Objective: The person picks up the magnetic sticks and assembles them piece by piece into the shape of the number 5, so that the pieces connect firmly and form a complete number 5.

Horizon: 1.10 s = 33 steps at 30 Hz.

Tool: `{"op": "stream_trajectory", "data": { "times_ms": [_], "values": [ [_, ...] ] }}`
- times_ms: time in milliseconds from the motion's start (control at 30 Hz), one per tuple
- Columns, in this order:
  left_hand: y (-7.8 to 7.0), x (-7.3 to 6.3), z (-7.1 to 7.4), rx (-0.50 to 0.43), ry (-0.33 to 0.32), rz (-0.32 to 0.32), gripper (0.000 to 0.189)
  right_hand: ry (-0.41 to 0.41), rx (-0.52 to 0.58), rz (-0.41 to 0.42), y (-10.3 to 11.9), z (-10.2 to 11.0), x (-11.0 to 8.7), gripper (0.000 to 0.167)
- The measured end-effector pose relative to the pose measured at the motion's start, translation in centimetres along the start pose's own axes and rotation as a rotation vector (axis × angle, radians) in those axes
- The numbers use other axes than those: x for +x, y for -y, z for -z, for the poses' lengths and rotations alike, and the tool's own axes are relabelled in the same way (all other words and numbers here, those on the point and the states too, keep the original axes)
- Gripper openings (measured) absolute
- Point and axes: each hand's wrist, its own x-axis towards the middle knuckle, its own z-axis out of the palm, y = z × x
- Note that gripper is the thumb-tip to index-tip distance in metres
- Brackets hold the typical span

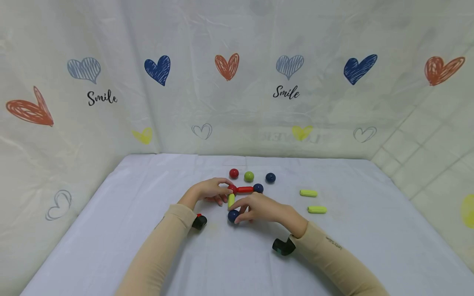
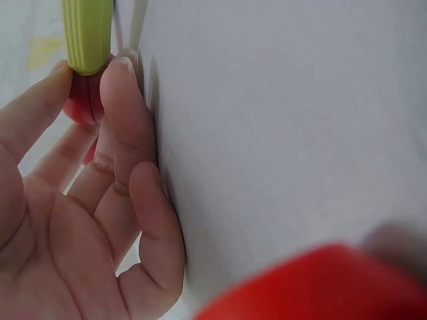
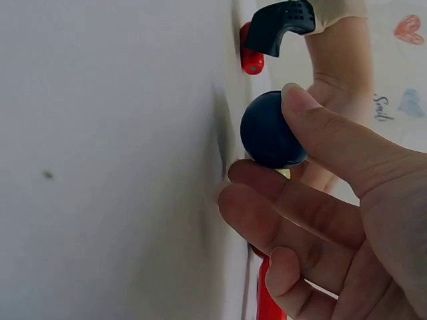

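Observation:
My left hand (image 1: 212,190) grips a red ball (image 1: 232,188) between thumb and fingers. From that ball a yellow-green rod (image 1: 231,200) runs toward me, and a red rod (image 1: 245,189) runs right to a dark blue ball (image 1: 258,188). At the near end of the yellow-green rod, my right hand (image 1: 262,207) pinches another dark blue ball (image 3: 267,133) between thumb and fingers. The left wrist view shows the ribbed yellow-green rod (image 2: 89,33) meeting the red ball (image 2: 83,107) at my fingertips.
Behind the joined pieces lie a loose red ball (image 1: 233,173), a green ball (image 1: 249,176) and a dark blue ball (image 1: 270,178). Two yellow-green rods (image 1: 308,193) lie to the right on the white tablecloth (image 1: 237,267). Black wrist cameras (image 1: 283,247) jut below both wrists.

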Motion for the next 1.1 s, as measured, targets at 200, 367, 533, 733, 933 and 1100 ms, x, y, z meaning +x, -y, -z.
{"op": "stream_trajectory", "data": {
  "times_ms": [200, 367, 533, 733, 933, 1100],
  "values": [
    [0.0, 0.1, 0.1, 0.005, 0.008, -0.003, 0.037, 0.005, -0.043, 0.041, 0.3, 0.0, 0.5, 0.036],
    [0.1, 0.1, 0.1, 0.003, 0.005, -0.004, 0.036, 0.000, -0.070, 0.060, 0.3, 0.1, 1.1, 0.037],
    [0.0, 0.0, 0.0, 0.004, 0.013, -0.006, 0.037, -0.004, -0.096, 0.042, 0.3, 0.2, 1.4, 0.038],
    [0.0, 0.0, 0.0, 0.003, 0.012, -0.002, 0.037, 0.007, -0.085, 0.021, 0.2, 0.2, 1.4, 0.038],
    [0.0, 0.0, 0.0, 0.003, 0.020, -0.004, 0.038, 0.013, -0.100, 0.019, 0.0, 0.1, 1.2, 0.038],
    [0.1, 0.0, 0.0, -0.005, 0.016, -0.007, 0.038, 0.003, -0.130, 0.051, -0.2, 0.0, 1.0, 0.043]
  ]
}}
